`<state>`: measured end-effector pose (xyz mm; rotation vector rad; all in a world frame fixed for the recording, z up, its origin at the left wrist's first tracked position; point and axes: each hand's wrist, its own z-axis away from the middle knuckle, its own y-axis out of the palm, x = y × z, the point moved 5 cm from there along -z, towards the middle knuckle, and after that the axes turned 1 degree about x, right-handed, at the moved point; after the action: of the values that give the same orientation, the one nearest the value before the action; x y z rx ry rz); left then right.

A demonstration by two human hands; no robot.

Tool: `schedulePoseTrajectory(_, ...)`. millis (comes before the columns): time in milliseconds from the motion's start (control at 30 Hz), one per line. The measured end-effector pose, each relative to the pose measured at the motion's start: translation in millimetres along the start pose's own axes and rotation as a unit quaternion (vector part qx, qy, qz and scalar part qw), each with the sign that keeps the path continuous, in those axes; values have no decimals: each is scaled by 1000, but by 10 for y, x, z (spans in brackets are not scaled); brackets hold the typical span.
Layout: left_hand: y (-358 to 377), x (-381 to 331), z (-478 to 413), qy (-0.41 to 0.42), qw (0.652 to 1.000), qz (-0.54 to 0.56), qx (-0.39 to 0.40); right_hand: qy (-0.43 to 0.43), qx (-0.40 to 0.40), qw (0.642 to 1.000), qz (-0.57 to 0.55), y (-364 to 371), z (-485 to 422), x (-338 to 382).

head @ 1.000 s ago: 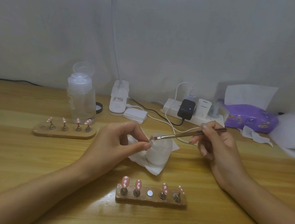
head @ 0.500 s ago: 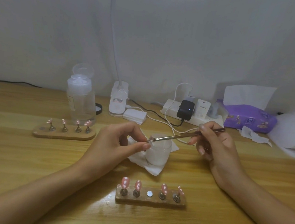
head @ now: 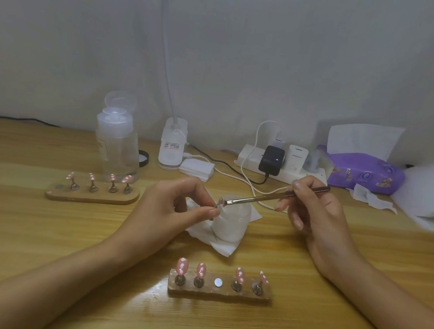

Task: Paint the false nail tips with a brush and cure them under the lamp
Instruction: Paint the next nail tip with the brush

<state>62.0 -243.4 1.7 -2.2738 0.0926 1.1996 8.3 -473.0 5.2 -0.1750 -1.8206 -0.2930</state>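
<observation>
Brushwork on one loose nail tip, held over the jar.
Close to the near edge of the tabletop, the holder carries four painted tips and one bare middle spot. Beyond it, the left hand pinches the nail tip between thumb and fingers above the white jar. The right hand grips the brush like a pen, bristles at the tip. Bracing both wrists on the tabletop and stroking lightly should keep the coat even. The lamp base stands by the far edge.

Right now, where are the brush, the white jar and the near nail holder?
brush (head: 260, 198): head view, on its metal shaft.
white jar (head: 231, 226): head view, on its front wall.
near nail holder (head: 219, 294): head view, on its front edge.
</observation>
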Motion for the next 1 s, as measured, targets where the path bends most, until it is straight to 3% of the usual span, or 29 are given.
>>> schedulePoseTrajectory(1000, -5, 38, 3, -23, 1000, 19, -4, -7, -7, 1000, -14, -28, -12, 3)
